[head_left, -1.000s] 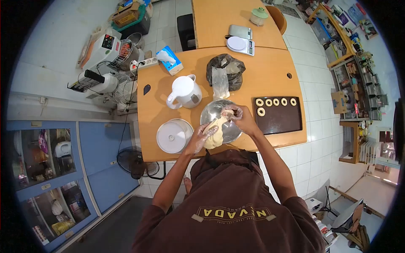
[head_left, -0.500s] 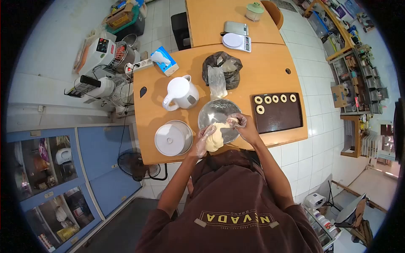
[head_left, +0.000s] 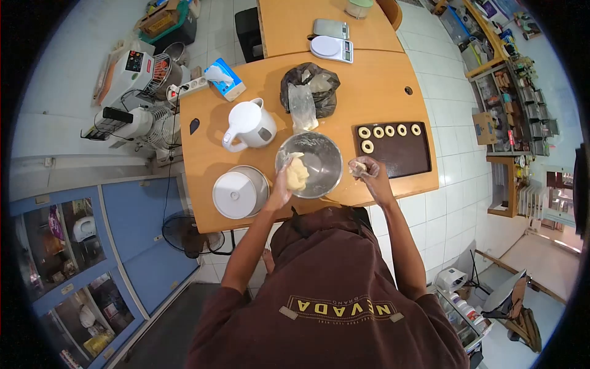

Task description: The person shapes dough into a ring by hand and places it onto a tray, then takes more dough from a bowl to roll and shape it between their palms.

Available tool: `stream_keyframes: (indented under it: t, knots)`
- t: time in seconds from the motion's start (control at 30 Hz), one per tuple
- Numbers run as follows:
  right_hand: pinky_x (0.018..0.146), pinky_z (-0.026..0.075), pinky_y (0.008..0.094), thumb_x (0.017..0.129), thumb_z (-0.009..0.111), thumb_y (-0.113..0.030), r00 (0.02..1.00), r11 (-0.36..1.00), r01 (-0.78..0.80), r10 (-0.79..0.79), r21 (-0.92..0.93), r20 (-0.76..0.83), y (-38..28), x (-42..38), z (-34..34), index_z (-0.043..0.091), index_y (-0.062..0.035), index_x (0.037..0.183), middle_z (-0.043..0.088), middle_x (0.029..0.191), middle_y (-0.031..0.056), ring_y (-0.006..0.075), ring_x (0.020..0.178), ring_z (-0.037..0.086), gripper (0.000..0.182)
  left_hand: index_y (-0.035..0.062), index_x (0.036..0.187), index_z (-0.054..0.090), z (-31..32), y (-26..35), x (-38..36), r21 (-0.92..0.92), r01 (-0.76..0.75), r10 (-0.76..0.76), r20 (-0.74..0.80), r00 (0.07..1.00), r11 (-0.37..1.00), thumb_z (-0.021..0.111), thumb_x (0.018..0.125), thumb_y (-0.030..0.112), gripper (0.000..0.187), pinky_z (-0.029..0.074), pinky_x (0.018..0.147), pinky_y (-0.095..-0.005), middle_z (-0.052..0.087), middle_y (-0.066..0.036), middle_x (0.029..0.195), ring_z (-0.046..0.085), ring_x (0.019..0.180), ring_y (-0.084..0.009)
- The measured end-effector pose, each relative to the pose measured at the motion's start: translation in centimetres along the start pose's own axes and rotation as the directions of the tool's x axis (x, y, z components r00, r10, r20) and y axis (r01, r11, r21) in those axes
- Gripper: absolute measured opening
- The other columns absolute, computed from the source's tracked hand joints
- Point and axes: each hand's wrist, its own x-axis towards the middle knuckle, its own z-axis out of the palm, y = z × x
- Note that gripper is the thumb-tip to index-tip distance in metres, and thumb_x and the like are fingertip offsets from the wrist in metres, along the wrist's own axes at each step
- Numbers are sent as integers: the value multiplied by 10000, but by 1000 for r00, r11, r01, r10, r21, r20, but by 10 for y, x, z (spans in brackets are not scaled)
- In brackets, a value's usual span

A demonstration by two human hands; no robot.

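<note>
A large lump of pale dough [head_left: 298, 173] rests in my left hand [head_left: 282, 187], over the left side of a metal bowl [head_left: 327, 160]. The fingers of that hand wrap round it. My right hand [head_left: 369, 168] is apart from the bowl, between it and the dark baking tray [head_left: 402, 158]. It is closed on a small piece of dough [head_left: 358, 166], partly hidden by the fingers. Both hands seem to be in clear plastic gloves. Along the tray's far edge lies a row of several dough rings [head_left: 389, 131], with one more dough ring [head_left: 367, 146] below the row's left end.
Left of the bowl stand a white kettle [head_left: 249, 125] and a round white lidded container [head_left: 236, 194]. A black plastic bag [head_left: 326, 101] sits behind the bowl. Farther back are a tissue box [head_left: 226, 80] and a white kitchen scale [head_left: 332, 48]. A floor fan [head_left: 193, 237] stands beside the table [head_left: 196, 157].
My right hand has moved right, away from the large dough lump, with a small piece of dough in it. My left hand still holds the lump. The whole view has shifted slightly.
</note>
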Motion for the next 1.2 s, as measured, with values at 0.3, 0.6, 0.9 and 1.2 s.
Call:
stream_keyframes:
  t: [0.3, 0.6, 0.9, 1.2]
  knots:
    - [897, 582, 348, 1023, 639, -128, 995, 998, -9, 15, 65, -94, 23, -20, 7, 705, -5, 1169, 693, 1136, 67, 158, 1034, 659, 202, -18, 1378, 495, 0, -32, 67, 970, -240, 407, 203, 891, 42, 861, 796, 242, 735, 537, 921, -456, 680, -218, 1147, 678, 1055, -386]
    - [875, 582, 339, 1036, 660, -238, 968, 986, -149, 159, 70, -192, 40, -40, 0, 695, 3, 1164, 688, 1066, 60, 153, 1012, 658, 275, 60, 1478, 477, -2, -53, 65, 894, -190, 270, 316, 910, -406, 822, 831, 272, 764, 444, 976, -627, 486, -215, 1403, 488, 1282, -419]
    - [860, 579, 333, 1029, 675, -254, 955, 978, -191, 205, 85, -213, 39, -41, 4, 691, -16, 1154, 699, 1103, 59, 148, 1014, 661, 270, 59, 1350, 595, -14, -60, 70, 875, -232, 295, 376, 879, -425, 789, 826, 222, 581, 408, 1016, -598, 491, -161, 1379, 481, 1252, -398]
    - [877, 574, 342, 1026, 678, -282, 949, 981, -180, 192, 68, -249, 34, -34, 9, 684, -9, 1172, 696, 1136, 81, 169, 1031, 656, 310, 106, 1332, 630, -7, -66, 69, 872, -181, 334, 356, 873, -455, 796, 812, 241, 562, 396, 1024, -576, 529, -152, 1393, 478, 1283, -375]
